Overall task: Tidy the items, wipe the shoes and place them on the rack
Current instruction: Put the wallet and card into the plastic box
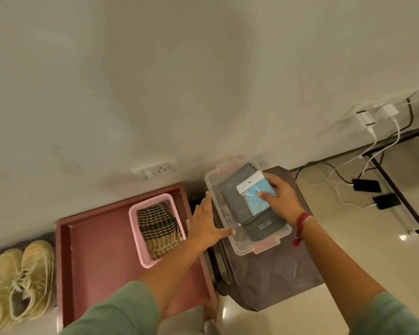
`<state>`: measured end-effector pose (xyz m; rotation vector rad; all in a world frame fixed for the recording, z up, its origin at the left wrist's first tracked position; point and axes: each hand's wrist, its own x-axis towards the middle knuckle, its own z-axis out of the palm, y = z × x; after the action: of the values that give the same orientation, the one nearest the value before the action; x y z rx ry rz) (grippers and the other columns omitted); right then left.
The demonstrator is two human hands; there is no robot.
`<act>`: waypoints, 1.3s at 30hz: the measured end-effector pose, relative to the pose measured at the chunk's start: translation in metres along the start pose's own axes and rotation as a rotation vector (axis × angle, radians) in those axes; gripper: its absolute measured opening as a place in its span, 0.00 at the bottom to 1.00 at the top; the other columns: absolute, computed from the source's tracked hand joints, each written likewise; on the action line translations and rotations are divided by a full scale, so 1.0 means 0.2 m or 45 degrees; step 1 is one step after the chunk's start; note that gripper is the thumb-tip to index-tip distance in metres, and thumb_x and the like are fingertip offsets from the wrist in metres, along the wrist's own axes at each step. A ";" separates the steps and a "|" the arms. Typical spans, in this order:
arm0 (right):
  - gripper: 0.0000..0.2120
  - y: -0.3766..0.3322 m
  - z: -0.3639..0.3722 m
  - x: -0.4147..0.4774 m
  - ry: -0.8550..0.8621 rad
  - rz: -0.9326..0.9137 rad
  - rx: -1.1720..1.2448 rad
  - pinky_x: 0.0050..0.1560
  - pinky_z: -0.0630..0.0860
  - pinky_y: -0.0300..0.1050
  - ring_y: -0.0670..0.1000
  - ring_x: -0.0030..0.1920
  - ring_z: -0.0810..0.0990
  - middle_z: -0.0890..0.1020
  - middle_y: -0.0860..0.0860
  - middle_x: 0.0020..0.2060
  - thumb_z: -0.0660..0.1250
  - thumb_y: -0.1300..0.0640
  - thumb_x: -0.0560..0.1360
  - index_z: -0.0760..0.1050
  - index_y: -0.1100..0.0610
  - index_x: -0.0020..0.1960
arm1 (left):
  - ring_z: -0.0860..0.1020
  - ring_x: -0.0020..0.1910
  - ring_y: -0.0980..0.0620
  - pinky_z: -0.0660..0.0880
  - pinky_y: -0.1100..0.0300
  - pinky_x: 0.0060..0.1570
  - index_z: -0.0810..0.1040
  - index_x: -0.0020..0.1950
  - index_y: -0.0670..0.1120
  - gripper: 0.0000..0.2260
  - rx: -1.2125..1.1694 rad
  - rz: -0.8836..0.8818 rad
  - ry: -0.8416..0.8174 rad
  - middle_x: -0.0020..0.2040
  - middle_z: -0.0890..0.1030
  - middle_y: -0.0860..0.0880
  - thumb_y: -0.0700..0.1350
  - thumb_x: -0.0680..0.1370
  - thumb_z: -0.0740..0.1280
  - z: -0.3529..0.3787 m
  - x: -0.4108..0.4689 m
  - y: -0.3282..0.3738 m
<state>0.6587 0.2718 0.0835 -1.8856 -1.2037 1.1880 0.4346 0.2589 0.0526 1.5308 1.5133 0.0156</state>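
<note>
A clear plastic box with pink clips stands on a dark brown stool. Inside it lie dark flat pouches and a blue packet on a white card. My right hand grips the blue packet from the right, thumb on top. The fingers of my left hand lie flat against the box's left wall. A pair of pale yellow sneakers sits on the floor at the far left. A pink rack top holds a pink basket with a checked cloth.
The wall runs behind everything, with a socket low on it. At the right, chargers and cables hang to two phones on the floor beside a black metal frame. The floor is glossy cream tile.
</note>
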 end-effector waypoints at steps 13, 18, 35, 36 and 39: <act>0.22 0.22 0.36 0.05 0.048 0.076 -0.673 0.48 0.78 0.54 0.62 0.53 0.78 0.71 0.61 0.61 0.58 0.46 0.79 0.62 0.61 0.65 | 0.54 0.77 0.48 0.49 0.34 0.71 0.30 0.76 0.54 0.58 0.057 0.039 0.001 0.79 0.52 0.52 0.55 0.67 0.77 0.04 0.03 0.00; 0.27 0.24 0.39 -0.04 -0.040 -0.129 -1.107 0.70 0.63 0.60 0.60 0.73 0.58 0.55 0.57 0.75 0.60 0.54 0.77 0.56 0.56 0.74 | 0.53 0.77 0.47 0.50 0.33 0.71 0.32 0.76 0.54 0.57 0.102 0.031 0.034 0.79 0.51 0.51 0.56 0.68 0.76 0.04 0.02 0.01; 0.34 0.23 0.41 0.03 -0.398 -0.170 -1.611 0.64 0.66 0.58 0.62 0.71 0.58 0.44 0.53 0.77 0.54 0.42 0.79 0.37 0.44 0.76 | 0.51 0.77 0.46 0.48 0.34 0.71 0.30 0.76 0.54 0.56 0.171 0.027 -0.003 0.79 0.51 0.50 0.58 0.69 0.74 0.03 0.01 0.00; 0.34 0.22 0.41 0.04 -0.408 -0.162 -1.621 0.64 0.65 0.58 0.62 0.72 0.57 0.44 0.53 0.77 0.54 0.42 0.79 0.37 0.44 0.76 | 0.51 0.77 0.46 0.48 0.33 0.71 0.30 0.76 0.55 0.56 0.167 0.025 -0.007 0.79 0.51 0.49 0.58 0.69 0.74 0.03 0.01 0.00; 0.34 0.20 0.41 0.05 -0.429 -0.118 -1.632 0.65 0.64 0.59 0.62 0.72 0.56 0.44 0.53 0.77 0.55 0.42 0.78 0.38 0.43 0.76 | 0.50 0.78 0.45 0.50 0.33 0.71 0.31 0.76 0.56 0.57 0.129 0.028 -0.017 0.79 0.50 0.47 0.59 0.68 0.75 0.03 0.02 -0.02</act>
<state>0.6015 0.2658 0.0122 -2.4167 -2.6134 0.6746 0.4359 0.2571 0.0438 1.6248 1.5062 -0.0592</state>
